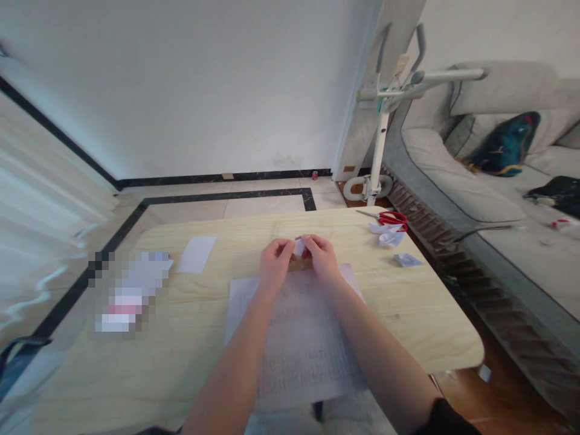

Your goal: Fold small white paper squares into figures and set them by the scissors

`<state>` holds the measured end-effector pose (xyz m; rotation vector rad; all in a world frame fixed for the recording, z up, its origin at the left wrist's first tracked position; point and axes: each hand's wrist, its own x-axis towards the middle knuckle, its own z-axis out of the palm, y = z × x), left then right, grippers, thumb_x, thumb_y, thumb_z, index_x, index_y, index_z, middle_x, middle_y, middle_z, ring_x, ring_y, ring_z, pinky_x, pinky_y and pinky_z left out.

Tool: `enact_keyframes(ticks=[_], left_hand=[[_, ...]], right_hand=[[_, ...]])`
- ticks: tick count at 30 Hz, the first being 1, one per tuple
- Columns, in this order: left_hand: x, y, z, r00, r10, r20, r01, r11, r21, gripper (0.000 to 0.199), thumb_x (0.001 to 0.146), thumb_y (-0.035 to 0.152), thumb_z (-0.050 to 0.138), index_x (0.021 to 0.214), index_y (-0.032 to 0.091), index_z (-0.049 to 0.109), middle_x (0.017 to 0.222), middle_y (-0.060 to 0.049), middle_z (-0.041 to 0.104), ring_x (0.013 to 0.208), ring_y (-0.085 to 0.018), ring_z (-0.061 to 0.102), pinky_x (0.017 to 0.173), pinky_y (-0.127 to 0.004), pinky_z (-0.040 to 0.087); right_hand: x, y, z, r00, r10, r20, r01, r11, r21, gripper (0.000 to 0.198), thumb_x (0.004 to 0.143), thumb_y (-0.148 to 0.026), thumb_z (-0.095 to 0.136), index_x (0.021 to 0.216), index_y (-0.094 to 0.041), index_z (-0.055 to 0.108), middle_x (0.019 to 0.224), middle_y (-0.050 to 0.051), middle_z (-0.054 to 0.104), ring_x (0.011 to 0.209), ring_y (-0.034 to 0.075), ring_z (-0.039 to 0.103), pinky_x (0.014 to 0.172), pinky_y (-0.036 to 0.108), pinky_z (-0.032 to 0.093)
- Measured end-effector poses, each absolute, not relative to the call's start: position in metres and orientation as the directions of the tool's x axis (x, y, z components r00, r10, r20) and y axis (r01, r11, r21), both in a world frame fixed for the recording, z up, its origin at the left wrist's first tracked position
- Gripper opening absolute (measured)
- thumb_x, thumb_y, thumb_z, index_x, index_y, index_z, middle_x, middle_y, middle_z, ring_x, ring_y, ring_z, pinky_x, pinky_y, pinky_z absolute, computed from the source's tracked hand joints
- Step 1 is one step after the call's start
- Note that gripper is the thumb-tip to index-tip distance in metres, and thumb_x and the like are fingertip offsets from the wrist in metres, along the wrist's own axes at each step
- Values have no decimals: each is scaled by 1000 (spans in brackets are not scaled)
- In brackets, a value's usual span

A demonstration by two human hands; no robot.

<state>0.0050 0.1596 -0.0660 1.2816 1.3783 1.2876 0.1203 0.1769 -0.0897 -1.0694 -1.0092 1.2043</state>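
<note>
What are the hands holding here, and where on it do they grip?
A small white piece of paper, pinched between the fingertips of the left hand and the right hand, one on each side, above the large printed sheet.

both hands, left hand (273, 264) and right hand (322, 257), pinching a small white paper piece (299, 246), big printed sheet (299, 344) underneath, red scissors (388, 217) off right

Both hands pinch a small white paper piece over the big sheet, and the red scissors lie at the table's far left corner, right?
Not quite: in the head view the red scissors lie at the table's far right corner. Both hands, left hand and right hand, do pinch the paper piece over the big sheet.
</note>
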Motion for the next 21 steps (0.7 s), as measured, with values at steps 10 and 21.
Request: enact_keyframes(ticks=[10,21], left_hand=[[6,158,-64,-107,992,68,104,-57,993,19,78,31,56,68,16,63,61,1,59,57,-11,54,55,-21,42],[4,163,-71,-173,982,71,70,-60,996,19,76,32,57,68,16,62,61,1,58,55,-11,56,54,-21,45]], right_hand=[[121,175,-88,85,996,22,-241,42,-970,28,78,-41,57,74,-19,73,50,-3,49,48,10,42,50,25,32],[121,177,-87,135,989,58,-335,100,-937,16,73,-35,65,68,-19,64,51,-4,49,47,9,42,49,24,33]])
